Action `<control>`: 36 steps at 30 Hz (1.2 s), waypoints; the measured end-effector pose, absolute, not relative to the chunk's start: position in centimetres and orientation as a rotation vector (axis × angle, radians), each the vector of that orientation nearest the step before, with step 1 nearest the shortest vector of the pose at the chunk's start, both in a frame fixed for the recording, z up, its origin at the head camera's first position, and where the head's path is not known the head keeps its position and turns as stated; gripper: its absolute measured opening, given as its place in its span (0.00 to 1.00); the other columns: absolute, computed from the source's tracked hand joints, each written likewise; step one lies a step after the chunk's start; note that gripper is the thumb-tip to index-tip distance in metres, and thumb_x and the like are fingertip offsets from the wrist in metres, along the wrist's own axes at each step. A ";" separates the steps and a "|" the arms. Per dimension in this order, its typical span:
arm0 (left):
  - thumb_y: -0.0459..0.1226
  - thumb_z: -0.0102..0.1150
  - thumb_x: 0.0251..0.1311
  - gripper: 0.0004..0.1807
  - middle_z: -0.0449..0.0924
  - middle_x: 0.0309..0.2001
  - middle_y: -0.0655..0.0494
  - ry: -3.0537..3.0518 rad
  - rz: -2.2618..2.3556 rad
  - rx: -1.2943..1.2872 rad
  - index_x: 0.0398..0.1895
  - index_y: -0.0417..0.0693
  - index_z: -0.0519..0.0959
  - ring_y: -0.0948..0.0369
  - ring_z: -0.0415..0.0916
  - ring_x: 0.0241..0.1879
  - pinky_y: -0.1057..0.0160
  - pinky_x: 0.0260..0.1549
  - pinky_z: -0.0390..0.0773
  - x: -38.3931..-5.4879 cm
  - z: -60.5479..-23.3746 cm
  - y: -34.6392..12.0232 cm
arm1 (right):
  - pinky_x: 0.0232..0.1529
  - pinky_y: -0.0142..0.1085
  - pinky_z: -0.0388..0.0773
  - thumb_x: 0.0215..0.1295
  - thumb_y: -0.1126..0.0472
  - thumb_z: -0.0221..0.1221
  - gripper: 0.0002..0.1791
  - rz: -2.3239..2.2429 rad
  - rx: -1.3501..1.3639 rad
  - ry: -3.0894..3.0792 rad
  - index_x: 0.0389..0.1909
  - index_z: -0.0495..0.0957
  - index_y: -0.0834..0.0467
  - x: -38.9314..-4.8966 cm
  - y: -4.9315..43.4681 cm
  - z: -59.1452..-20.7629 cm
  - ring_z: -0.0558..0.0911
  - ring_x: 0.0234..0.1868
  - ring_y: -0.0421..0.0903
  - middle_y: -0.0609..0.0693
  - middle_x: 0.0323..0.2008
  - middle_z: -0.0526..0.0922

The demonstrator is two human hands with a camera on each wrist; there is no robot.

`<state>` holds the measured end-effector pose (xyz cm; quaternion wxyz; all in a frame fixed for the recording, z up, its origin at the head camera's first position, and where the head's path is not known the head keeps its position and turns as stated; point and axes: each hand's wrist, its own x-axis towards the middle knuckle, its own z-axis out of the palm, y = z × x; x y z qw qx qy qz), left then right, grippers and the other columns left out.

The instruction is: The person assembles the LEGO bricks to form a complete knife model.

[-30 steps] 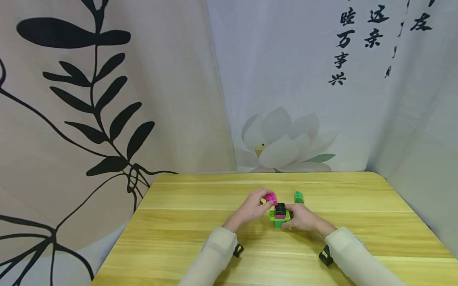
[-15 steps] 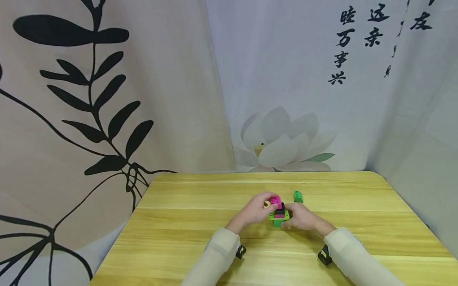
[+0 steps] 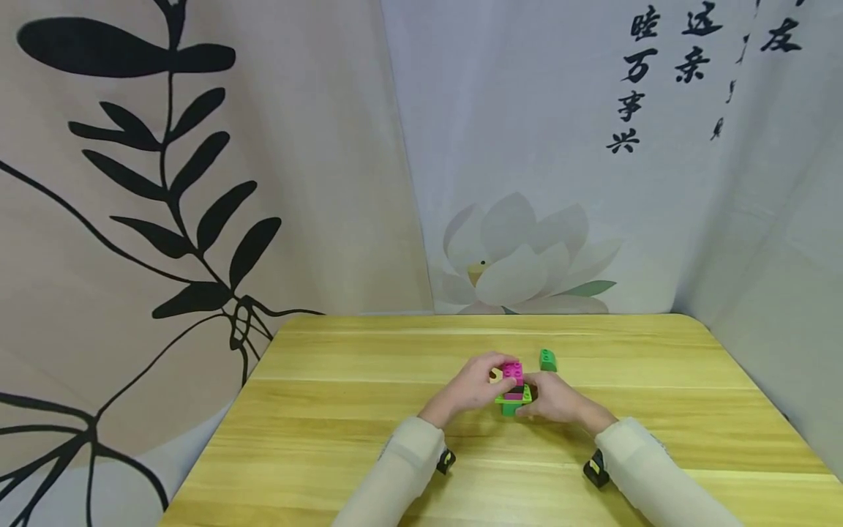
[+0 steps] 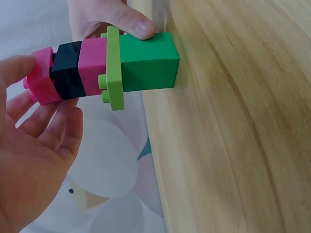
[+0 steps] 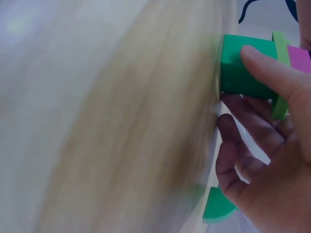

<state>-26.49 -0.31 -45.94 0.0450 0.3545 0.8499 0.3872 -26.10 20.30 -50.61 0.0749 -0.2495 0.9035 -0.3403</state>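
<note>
A stack of toy building blocks stands on the table between my hands. From the bottom it has a green block (image 4: 149, 65), a lime-green studded plate (image 4: 115, 73), a pink block (image 4: 93, 68), a black block (image 4: 69, 70) and another pink block (image 4: 42, 80) on top. My left hand (image 3: 470, 383) pinches that top pink block between thumb and fingers; it leans slightly against the black one in the left wrist view. My right hand (image 3: 558, 399) grips the green base block, its thumb (image 5: 262, 68) flat on one face and fingers behind.
Behind the right hand lies a loose green block (image 3: 547, 360) with a curved side, partly hidden in the right wrist view. The wooden table (image 3: 369, 424) has its far edge along a printed curtain (image 3: 342, 183).
My left hand has moved right with the pink block, from beside the stack to the top of the black block. The right hand has stayed at the base.
</note>
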 end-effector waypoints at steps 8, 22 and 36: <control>0.47 0.52 0.67 0.23 0.76 0.52 0.60 2.593 1.134 1.028 0.61 0.47 0.73 0.67 0.71 0.51 0.68 0.45 0.73 -26.7 -45.7 -0.2 | 0.22 0.32 0.71 0.50 0.58 0.71 0.22 -1.036 -0.762 2.705 0.47 0.78 0.57 -26.2 20.3 -50.7 0.72 0.22 0.38 0.41 0.23 0.75; 0.46 0.52 0.67 0.24 0.78 0.52 0.60 2.659 0.953 1.058 0.61 0.45 0.73 0.68 0.72 0.51 0.69 0.46 0.73 -26.8 -44.8 0.1 | 0.24 0.33 0.71 0.51 0.58 0.71 0.21 -1.021 -0.790 2.710 0.45 0.78 0.56 -26.3 20.5 -50.7 0.72 0.24 0.39 0.39 0.25 0.76; 0.47 0.54 0.65 0.22 0.79 0.50 0.63 2.713 0.908 1.069 0.60 0.51 0.74 0.67 0.74 0.48 0.71 0.43 0.73 -26.7 -45.0 0.0 | 0.26 0.33 0.71 0.50 0.58 0.71 0.21 -1.005 -0.782 2.716 0.46 0.78 0.56 -26.3 20.4 -50.7 0.72 0.25 0.39 0.39 0.27 0.77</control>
